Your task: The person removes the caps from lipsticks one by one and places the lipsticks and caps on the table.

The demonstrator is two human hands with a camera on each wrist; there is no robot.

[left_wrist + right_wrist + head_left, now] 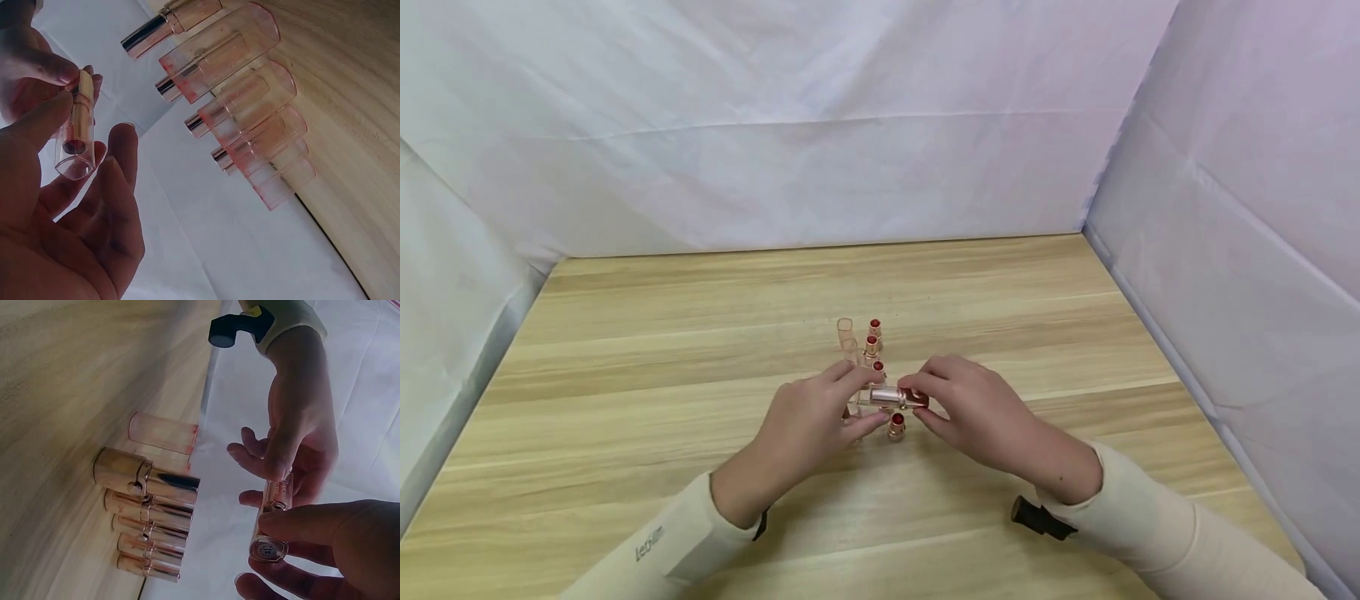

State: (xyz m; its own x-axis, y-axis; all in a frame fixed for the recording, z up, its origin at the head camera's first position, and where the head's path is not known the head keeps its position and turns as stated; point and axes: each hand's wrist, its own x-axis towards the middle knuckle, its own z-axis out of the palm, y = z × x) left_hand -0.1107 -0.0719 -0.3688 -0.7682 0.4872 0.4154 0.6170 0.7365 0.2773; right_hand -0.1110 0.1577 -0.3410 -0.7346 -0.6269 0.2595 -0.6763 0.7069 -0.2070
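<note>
A lipstick (887,397) with a clear cap (76,164) over its bullet is held between both hands, raised in front of the others. My left hand (808,417) pinches the clear-cap end with thumb and fingers. At the other end, my right hand (973,408) grips the gold base (269,550), whose round label shows in the right wrist view. Uncapped lipsticks with red tips stand upright in a row, the nearest lipstick (897,427) just below the held one. Clear caps (845,331) stand in a row to their left, partly hidden by my left hand.
The wood-grain table (625,333) spreads around the rows. White cloth (820,167) hangs behind the table and along both sides. A black camera mount (1041,518) sits at the right wrist, below the cream sleeve (1150,517).
</note>
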